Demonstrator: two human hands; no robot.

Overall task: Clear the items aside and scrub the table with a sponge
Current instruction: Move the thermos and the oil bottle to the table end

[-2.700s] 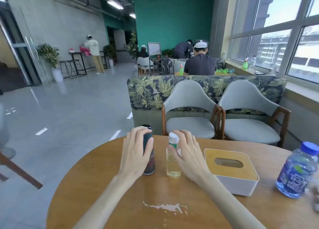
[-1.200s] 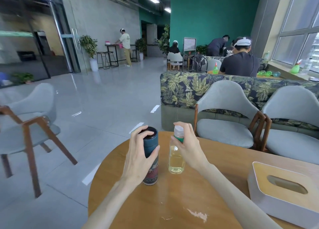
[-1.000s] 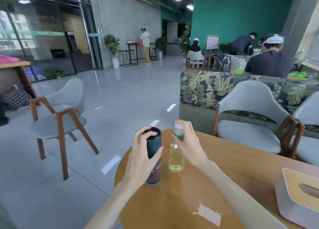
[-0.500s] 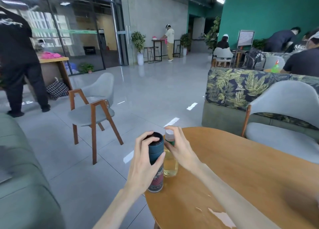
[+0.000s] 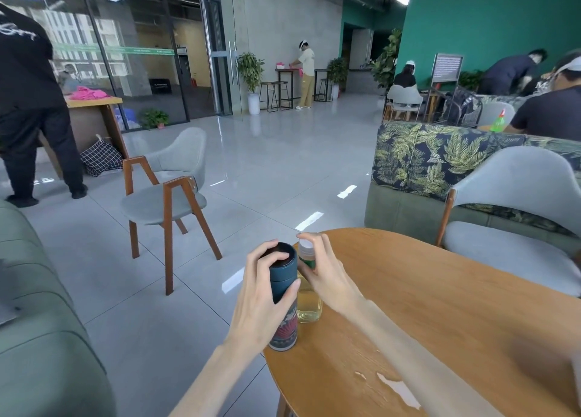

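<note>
My left hand (image 5: 261, 300) is wrapped around a dark blue flask (image 5: 283, 294) with a patterned lower half, standing at the left edge of the round wooden table (image 5: 456, 316). Right beside it, touching, stands a small clear bottle (image 5: 309, 306) of yellowish liquid with a white cap, gripped near its top by my right hand (image 5: 327, 278). A whitish smear (image 5: 397, 388) lies on the tabletop near the front edge. No sponge is in view.
A grey wooden-legged chair (image 5: 166, 193) stands on the floor to the left. A second grey chair (image 5: 515, 221) and a leaf-patterned sofa (image 5: 440, 165) are behind the table. A green couch arm (image 5: 41, 322) is at the left. Several people are in the room.
Both hands have carried the flask and bottle leftward to the table's left edge, and the two now touch. The view has swung left; tissue box and water bottle are out of frame.
</note>
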